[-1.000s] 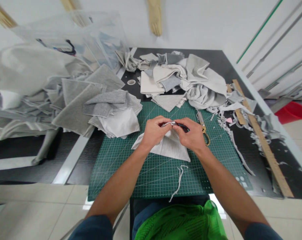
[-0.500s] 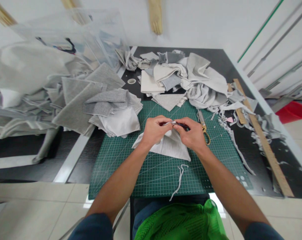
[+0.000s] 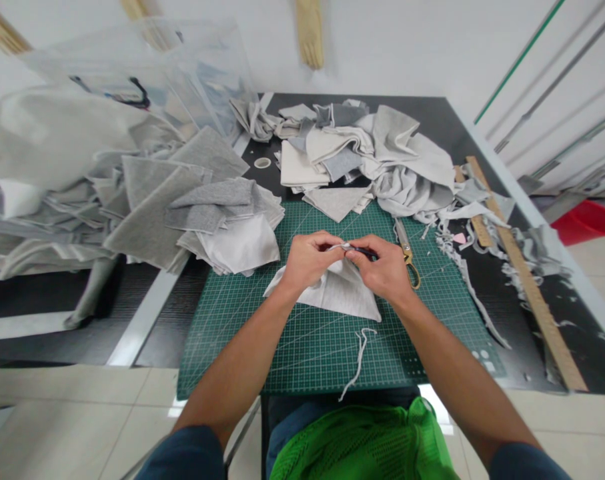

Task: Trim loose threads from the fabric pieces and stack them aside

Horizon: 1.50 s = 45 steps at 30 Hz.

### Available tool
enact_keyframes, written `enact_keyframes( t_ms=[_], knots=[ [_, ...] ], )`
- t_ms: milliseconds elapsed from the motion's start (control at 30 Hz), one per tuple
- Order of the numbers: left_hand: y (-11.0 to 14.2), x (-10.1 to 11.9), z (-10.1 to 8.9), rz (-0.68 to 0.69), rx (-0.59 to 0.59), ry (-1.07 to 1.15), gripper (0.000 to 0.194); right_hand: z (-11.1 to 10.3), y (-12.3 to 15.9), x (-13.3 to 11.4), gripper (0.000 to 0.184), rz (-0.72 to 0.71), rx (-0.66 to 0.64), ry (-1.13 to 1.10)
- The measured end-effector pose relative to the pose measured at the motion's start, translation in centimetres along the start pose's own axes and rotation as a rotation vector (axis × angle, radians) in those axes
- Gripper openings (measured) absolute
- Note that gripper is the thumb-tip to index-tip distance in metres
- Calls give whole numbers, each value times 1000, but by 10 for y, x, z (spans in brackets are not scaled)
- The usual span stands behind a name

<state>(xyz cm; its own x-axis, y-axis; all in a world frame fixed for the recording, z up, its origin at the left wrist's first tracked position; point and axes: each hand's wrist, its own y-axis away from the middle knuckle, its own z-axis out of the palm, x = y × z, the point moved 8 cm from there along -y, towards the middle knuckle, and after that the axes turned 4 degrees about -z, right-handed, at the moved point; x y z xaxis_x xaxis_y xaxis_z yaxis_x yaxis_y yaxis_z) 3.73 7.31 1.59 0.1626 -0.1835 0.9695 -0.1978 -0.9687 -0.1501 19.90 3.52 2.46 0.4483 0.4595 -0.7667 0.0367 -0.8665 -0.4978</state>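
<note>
A light grey piece of fabric (image 3: pixel 339 293) lies partly on the green cutting mat (image 3: pixel 302 360), its upper edge raised between my hands. My left hand (image 3: pixel 312 259) pinches that edge between thumb and fingers. Close beside it, my right hand (image 3: pixel 382 265) is closed around a slim dark tool (image 3: pixel 363 251), whose tip meets the fabric at my left fingertips. My fingers hide most of the tool, so its exact kind is unclear. Gold-handled scissors (image 3: pixel 406 250) lie just right of my right hand. A loose white strip of thread (image 3: pixel 358 363) rests nearer to me on the mat.
Piles of grey fabric pieces (image 3: pixel 152 200) cover the left side, before a clear plastic box (image 3: pixel 197 80). More folded fabric (image 3: pixel 342 143) is heaped behind the mat. At right lie a wooden ruler (image 3: pixel 537 300), scraps and a tape roll (image 3: pixel 262 163) farther left. A red bucket (image 3: pixel 589 223) stands beyond.
</note>
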Motion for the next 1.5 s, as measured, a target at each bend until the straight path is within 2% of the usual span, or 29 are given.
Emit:
enact_keyframes(
  t_ms=[167, 267, 400, 500, 567, 667, 733, 800, 933, 1100, 1167, 1233, 1333, 1400, 1500],
  knots=[
    [0, -1, 1, -14, -6, 10, 10, 1, 0, 0, 11, 22, 4, -13],
    [-1, -8, 2, -63, -11, 111, 16, 2, 0, 4, 14, 68, 23, -84],
    [-5, -19, 0, -112, 0, 236, 27, -6, -2, 13, 25, 136, 99, -237],
    [-8, -24, 0, -112, -9, 310, 30, -12, -5, 18, 32, 178, 109, -300],
    [-9, -26, -1, -97, -14, 343, 30, -12, -7, 20, 40, 197, 65, -288],
    [-10, -24, -2, -80, -30, 352, 30, -2, -9, 22, 54, 193, -93, -167],
    [-10, -22, -3, -76, -50, 369, 30, 6, -8, 24, 54, 179, -193, -84],
    [-10, -17, -3, -62, -82, 407, 30, 9, -8, 27, 48, 190, -225, -57],
    [-12, -10, -6, -41, -96, 430, 32, 3, -8, 31, 31, 255, -152, -130],
    [-13, -12, -14, -101, -50, 242, 37, -5, -10, 29, 28, 274, -97, -186],
    [-13, -12, -15, -122, -105, 118, 45, -5, -10, 28, 29, 286, -92, -220],
    [-11, -15, -11, -151, -217, -11, 47, -5, -9, 29, 30, 313, -81, -293],
    [-6, -25, -5, -232, -339, -128, 30, -7, -7, 33, 32, 413, -9, -453],
    [-6, -33, -6, -299, -312, -34, 21, -10, -6, 40, 34, 492, 78, -593],
    [-8, -47, -13, -451, -109, 319, 19, -7, -5, 50, 36, 575, 150, -821]
  ],
)
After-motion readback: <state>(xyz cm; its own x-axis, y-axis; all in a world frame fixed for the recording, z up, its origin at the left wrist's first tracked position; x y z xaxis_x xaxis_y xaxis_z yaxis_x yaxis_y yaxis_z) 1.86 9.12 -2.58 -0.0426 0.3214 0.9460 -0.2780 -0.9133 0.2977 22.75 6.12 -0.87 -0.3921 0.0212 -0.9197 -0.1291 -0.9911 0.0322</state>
